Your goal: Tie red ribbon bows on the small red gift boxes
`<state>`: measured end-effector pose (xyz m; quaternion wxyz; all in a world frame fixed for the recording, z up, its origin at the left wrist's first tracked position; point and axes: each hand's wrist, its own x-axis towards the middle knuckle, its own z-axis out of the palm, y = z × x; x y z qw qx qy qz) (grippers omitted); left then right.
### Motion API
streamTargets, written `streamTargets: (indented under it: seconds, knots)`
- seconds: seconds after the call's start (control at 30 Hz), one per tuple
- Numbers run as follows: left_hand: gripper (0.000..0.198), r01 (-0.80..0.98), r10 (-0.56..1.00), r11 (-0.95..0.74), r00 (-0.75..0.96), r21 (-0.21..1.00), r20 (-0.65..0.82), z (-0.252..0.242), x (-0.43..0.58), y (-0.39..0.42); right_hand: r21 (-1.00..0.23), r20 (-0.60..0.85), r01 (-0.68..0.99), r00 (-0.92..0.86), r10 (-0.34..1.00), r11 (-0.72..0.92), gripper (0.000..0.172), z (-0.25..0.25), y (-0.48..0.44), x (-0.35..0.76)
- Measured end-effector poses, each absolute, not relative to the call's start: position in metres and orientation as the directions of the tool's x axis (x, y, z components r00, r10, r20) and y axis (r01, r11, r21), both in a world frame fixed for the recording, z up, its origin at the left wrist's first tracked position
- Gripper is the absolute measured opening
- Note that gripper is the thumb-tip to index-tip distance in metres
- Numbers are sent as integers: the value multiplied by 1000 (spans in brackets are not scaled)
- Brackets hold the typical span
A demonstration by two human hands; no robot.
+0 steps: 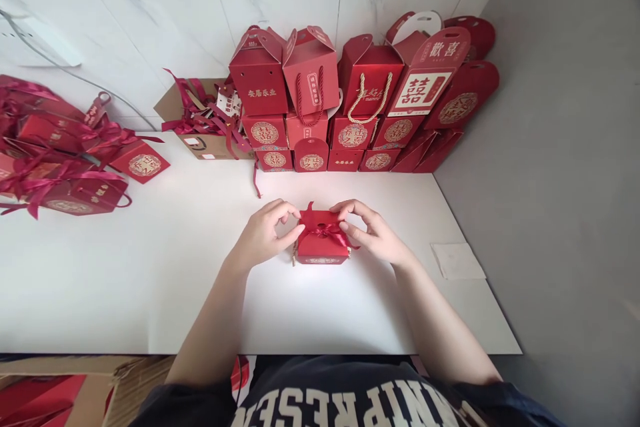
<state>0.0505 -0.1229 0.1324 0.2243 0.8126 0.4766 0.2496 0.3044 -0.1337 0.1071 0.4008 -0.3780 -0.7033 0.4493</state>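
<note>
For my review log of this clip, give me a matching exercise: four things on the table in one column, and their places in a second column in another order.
Things:
1. small red box
2. white paper sheet
3. brown cardboard box
4. stacked red gift boxes

Places:
A. flat near the table's right edge
B. against the back wall, centre
C. between the left hand and right hand
D. back of the table, left of the stack, full of ribbons

Pairs: 1-C, 2-A, 3-D, 4-B
</note>
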Motion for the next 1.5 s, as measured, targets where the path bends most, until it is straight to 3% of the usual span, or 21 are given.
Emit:
streamTargets:
  seconds: [0.23,0.33,0.4,0.6,0.8,1.17,1.3,1.5]
  knots:
    - [27,484,740,-652,576,584,349,129,63,-126,-917,281,154,-407,869,369,11,109,-132,303]
    - [43,328,635,-695,697,641,332,130,61,-126,-904,302,160,-421,855,397,8,106,-131,304]
    - [44,273,630,-666,704,694,327,130,58,-125,-901,302,164,-424,854,400,7,105,-131,305]
    - [24,396,785,-570,520,720,336,130,56,-123,-889,305,193,-428,851,415,9,104,-132,304]
    - [21,492,789,-562,562,665,250,131,60,-124,-884,298,218,-422,856,415,7,103,-132,304]
    - [9,482,736,-657,578,580,353,128,58,-123,-853,255,306,-464,849,423,5,102,-132,304]
    - [2,464,715,-677,599,571,361,126,54,-122,-886,235,260,-461,856,383,9,104,-132,304]
    - [16,506,717,-681,610,530,338,125,54,-121,-897,235,233,-468,852,375,15,104,-133,302]
